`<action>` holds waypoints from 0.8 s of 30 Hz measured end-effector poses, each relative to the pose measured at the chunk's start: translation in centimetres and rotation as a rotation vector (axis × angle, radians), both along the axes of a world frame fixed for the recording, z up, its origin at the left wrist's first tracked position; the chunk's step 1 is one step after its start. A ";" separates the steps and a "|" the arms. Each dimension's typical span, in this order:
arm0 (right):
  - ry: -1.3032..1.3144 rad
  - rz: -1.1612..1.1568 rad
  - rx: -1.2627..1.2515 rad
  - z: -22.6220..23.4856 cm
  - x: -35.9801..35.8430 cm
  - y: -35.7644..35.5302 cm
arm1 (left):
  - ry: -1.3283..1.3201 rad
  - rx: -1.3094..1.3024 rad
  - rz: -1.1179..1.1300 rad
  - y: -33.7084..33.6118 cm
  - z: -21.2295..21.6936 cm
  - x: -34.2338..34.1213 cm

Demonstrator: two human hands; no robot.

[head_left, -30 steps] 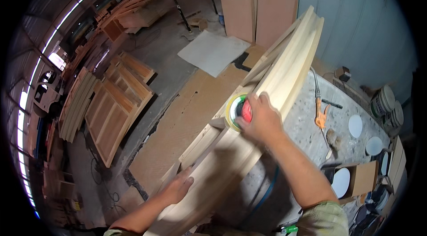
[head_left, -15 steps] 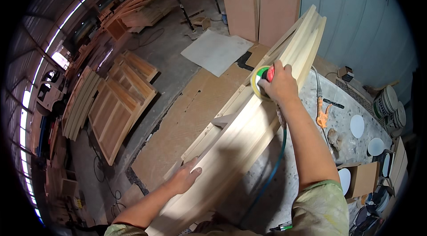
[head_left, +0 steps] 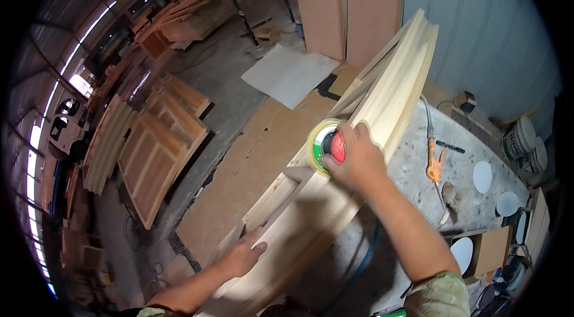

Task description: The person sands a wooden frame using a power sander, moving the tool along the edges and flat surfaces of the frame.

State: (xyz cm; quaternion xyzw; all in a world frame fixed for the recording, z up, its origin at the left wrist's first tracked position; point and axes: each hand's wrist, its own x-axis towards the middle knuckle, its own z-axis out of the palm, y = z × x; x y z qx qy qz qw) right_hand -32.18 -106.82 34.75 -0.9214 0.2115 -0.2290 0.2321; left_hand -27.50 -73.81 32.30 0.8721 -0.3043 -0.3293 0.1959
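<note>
A long pale wooden moulded frame piece (head_left: 391, 105) slants from the lower middle up to the far right. My right hand (head_left: 363, 158) is closed around a palm-held orbital air sander (head_left: 335, 146) with a red top and a yellow, white and green rim. The sander is tilted against the frame's left edge, its pad face mostly hidden. A blue hose (head_left: 366, 251) shows below my right forearm. Nearer to me, my left hand (head_left: 244, 255) grips the same left edge, thumb on top and fingers partly hidden over the side.
Right of the frame, a speckled table (head_left: 412, 144) holds an orange air blow gun (head_left: 434, 164), white sanding discs (head_left: 482, 176) and an open cardboard box (head_left: 491, 251). Buckets (head_left: 519, 138) stand by the blue wall. Wooden door panels (head_left: 158, 158) lie at left.
My right hand has drawn the sander nearer along the frame and to the left, tilting it at the edge. My left hand keeps its hold, slightly lower in view.
</note>
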 end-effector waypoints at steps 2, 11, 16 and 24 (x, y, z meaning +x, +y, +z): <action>0.018 -0.168 0.074 1.2 1.3 -4.1 | -0.020 -0.046 -0.004 -0.3 -1.3 0.4; 0.022 -0.126 0.090 1.1 2.7 -4.6 | -0.011 -0.038 -0.039 -0.1 -1.6 0.9; 0.086 -0.028 0.047 0.8 2.1 -2.6 | -0.017 0.006 -0.003 -0.1 -0.2 0.7; 0.103 -0.070 0.115 1.3 1.0 -4.2 | -0.005 0.024 -0.014 -0.6 0.2 0.6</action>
